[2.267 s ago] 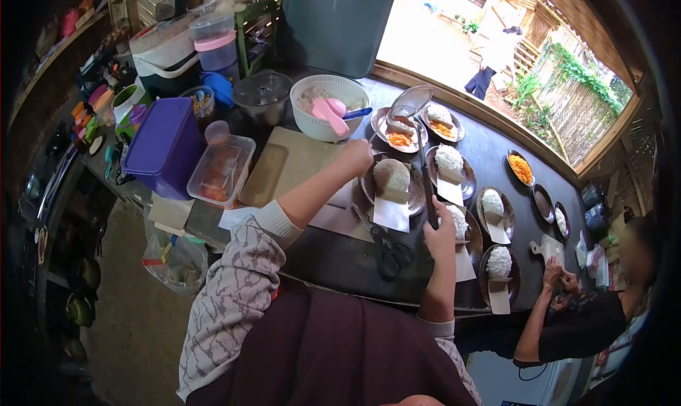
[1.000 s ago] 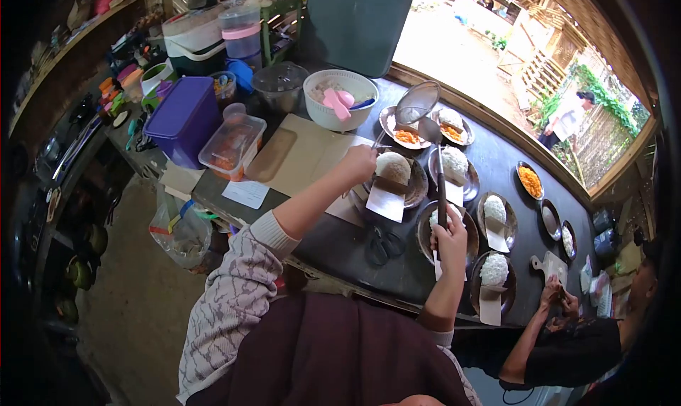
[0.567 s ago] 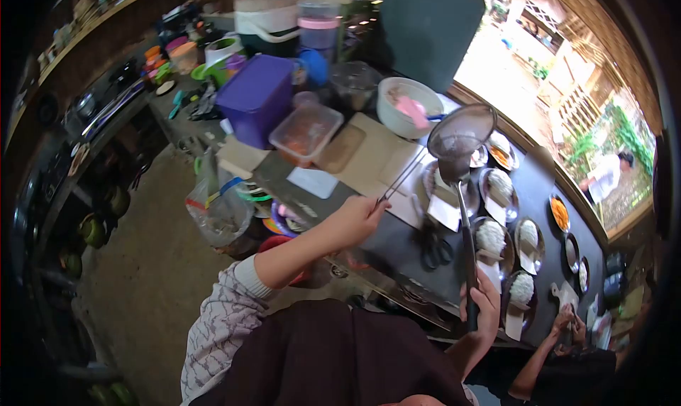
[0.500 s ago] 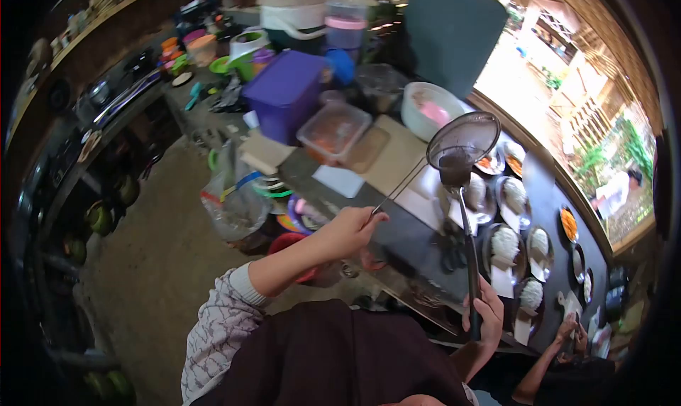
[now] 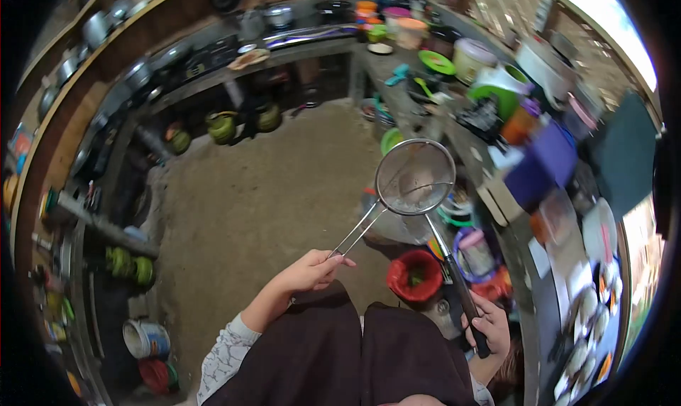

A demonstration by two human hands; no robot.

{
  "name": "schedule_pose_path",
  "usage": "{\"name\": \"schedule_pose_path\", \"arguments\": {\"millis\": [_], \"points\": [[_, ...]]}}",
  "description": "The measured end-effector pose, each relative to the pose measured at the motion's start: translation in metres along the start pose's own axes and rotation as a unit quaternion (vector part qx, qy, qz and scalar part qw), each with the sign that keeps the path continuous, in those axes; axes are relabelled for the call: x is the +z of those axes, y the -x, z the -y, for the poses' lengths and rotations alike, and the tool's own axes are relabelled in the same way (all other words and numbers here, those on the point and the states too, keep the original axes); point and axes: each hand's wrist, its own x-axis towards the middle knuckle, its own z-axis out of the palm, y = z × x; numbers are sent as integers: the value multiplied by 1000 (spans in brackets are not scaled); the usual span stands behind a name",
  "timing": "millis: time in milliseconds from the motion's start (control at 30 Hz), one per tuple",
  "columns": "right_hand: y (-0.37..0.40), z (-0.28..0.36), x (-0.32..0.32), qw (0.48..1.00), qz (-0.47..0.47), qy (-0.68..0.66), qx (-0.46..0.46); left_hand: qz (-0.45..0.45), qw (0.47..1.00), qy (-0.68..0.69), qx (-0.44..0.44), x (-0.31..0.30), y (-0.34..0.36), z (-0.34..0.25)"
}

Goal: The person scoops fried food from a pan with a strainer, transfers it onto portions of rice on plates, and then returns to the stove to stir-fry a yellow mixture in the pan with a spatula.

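Note:
My left hand point(image 5: 317, 270) is closed around the wire handle of a round metal mesh strainer point(image 5: 416, 177), held out in front of me above the floor. My right hand point(image 5: 489, 326) grips the black handle of a ladle point(image 5: 461, 289). The ladle's metal shaft runs up to the strainer's lower rim, and its head is seen only vaguely at the mesh. Both tools meet there in mid-air. Below them a red bin point(image 5: 415, 275) stands on the floor, next to a purple-rimmed tub point(image 5: 477, 253).
On my right runs a counter with a purple box point(image 5: 543, 165), a clear plastic container point(image 5: 557, 218), a white bowl point(image 5: 599, 228) and several plates of food. A stove counter point(image 5: 284, 51) lines the far side, with green gas cylinders point(image 5: 222, 128) beneath. A white bucket point(image 5: 145, 338) stands at left.
My view has swung left, away from the plates and window towards the floor and stove. Strainer and ladle have moved with me, off the counter, still in my hands.

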Motion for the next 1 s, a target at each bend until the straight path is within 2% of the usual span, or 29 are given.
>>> {"name": "schedule_pose_path", "arguments": {"millis": [167,200,300,433,567,667,800,900,1000], "points": [[-119,22,42,995,87,-8,42,-119,990,75,33,-69,18,2],[-147,14,37,994,106,4,34,-142,985,87,45,-78,2,17],[-222,22,61,987,152,12,47,-191,977,83,37,-122,-17,7],[-321,28,72,986,160,21,48,-229,970,61,59,-180,-74,-13],[-424,53,74,984,173,38,14,-228,965,106,71,-250,-146,-52],[-485,81,74,985,168,33,34,-256,958,103,81,-277,-192,-95],[-559,104,76,984,164,48,37,-241,961,102,85,-313,-242,-127],[-611,104,89,985,162,-32,44,-229,963,121,72,-344,-268,-137],[-666,102,106,985,160,-52,49,-235,961,132,61,-387,-296,-145]]}}
